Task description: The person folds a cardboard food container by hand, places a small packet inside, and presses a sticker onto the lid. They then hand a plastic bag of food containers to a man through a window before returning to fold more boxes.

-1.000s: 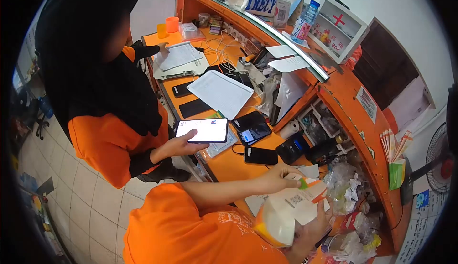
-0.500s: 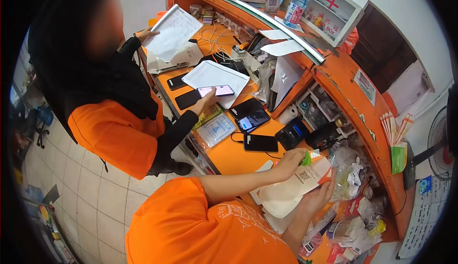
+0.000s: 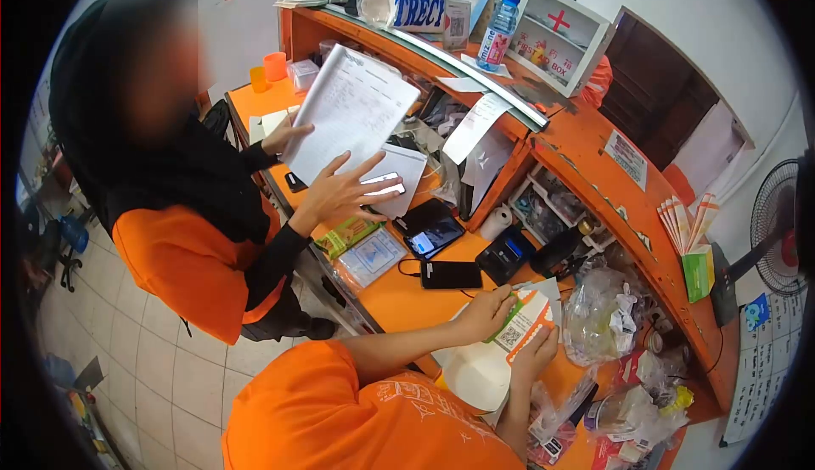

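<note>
My left hand point(image 3: 486, 314) is closed on the green edge of a white printed paper with a QR code point(image 3: 514, 332). My right hand point(image 3: 535, 351) grips the same paper by its orange edge. Under and beside it, larger cream-white papers point(image 3: 475, 377) lie at the front of the orange desk. A black phone point(image 3: 451, 275) rests on the desk just beyond my left hand, with a dark card terminal point(image 3: 507, 253) next to it. Crumpled clear plastic bags point(image 3: 592, 317) are piled close to my right hand.
Across the desk a co-worker point(image 3: 182, 215) holds up a notebook point(image 3: 352, 109), one hand spread before it. A lit phone point(image 3: 424, 241) and a plastic-wrapped packet point(image 3: 371, 258) lie on the desk. The raised counter carries a bottle point(image 3: 497, 35) and a first-aid box point(image 3: 552, 37).
My hands have turned the printed paper so its green and orange edges show. The co-worker's hand has left the phones and spread open in front of the notebook, which is now nearer.
</note>
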A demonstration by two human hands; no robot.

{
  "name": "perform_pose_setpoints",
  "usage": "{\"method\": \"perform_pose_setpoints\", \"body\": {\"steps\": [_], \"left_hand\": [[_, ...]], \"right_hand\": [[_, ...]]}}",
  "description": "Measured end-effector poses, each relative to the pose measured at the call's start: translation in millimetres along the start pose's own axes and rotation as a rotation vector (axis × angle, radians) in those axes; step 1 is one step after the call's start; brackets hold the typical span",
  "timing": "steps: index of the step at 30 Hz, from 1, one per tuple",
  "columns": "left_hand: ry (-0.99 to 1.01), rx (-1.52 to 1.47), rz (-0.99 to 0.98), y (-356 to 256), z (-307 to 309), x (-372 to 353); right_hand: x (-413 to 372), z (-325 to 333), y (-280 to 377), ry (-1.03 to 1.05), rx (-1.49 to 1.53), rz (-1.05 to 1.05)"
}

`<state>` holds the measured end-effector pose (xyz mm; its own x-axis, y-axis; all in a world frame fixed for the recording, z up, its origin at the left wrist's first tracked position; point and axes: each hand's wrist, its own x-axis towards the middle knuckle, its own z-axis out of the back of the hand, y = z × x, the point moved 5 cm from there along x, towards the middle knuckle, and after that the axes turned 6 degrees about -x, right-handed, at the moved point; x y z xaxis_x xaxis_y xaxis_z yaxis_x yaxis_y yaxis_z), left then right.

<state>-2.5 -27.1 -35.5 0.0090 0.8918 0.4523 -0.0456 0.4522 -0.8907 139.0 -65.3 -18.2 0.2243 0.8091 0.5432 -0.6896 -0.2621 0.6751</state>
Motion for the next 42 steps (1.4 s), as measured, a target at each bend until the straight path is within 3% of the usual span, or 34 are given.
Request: {"method": "perform_pose_setpoints", "body": {"steps": [3, 5, 9, 11, 16, 18, 19, 21, 22, 24, 29, 34, 42], "left_hand": [[0.041, -0.042, 0.043, -0.6, 2.3, -0.8], [0.172, -0.169, 0.225, -5.0, 5.6, 3.2], [0.171, -0.301, 0.084, -13.5, 13.2, 6.2], [0.352, -0.226, 0.157, -13.5, 7.9, 2.4], [0.221, -0.254, 0.151, -14.2, 11.4, -4.8], [0.165, -0.238, 0.167, -15.0, 12.3, -7.8], [0.138, -0.252, 0.112, -18.0, 11.8, -10.1], [0.116, -0.269, 0.057, -22.3, 9.7, -15.3], [0.137, -0.204, 0.025, -25.0, 7.9, -18.2], [0.155, -0.141, -0.009, -26.5, 5.3, -23.1], [0.176, -0.218, 0.027, -23.9, 3.8, -27.5], [0.149, -0.313, 0.055, -20.8, 2.5, -30.3], [0.112, -0.302, 0.026, -16.5, 0.4, -31.7]], "right_hand": [[-6.4, -0.3, -2.8, -0.024, 0.090, -0.061], [-5.6, 0.4, -8.5, -0.052, 0.144, -0.072], [-5.8, 4.6, -22.3, -0.005, 0.189, -0.187], [-5.2, 5.9, -30.7, -0.004, 0.160, -0.173], [-1.2, 6.1, -23.4, 0.002, 0.240, -0.216], [4.7, 31.9, 36.9, -0.489, -0.526, 0.410], [3.1, 31.8, 37.0, -0.488, -0.527, 0.412], [4.4, 17.8, 26.4, -0.059, -0.062, 0.301], [1.7, 15.8, 27.5, -0.060, -0.065, 0.299], [-6.6, -9.5, 3.1, 0.261, 0.644, -0.361], [-11.3, -14.2, -3.4, 0.248, 0.756, -0.357], [-15.9, -17.2, -11.0, 0.121, 1.043, -0.517], [-26.0, -22.5, -7.4, 0.033, 0.775, -0.293]]}}
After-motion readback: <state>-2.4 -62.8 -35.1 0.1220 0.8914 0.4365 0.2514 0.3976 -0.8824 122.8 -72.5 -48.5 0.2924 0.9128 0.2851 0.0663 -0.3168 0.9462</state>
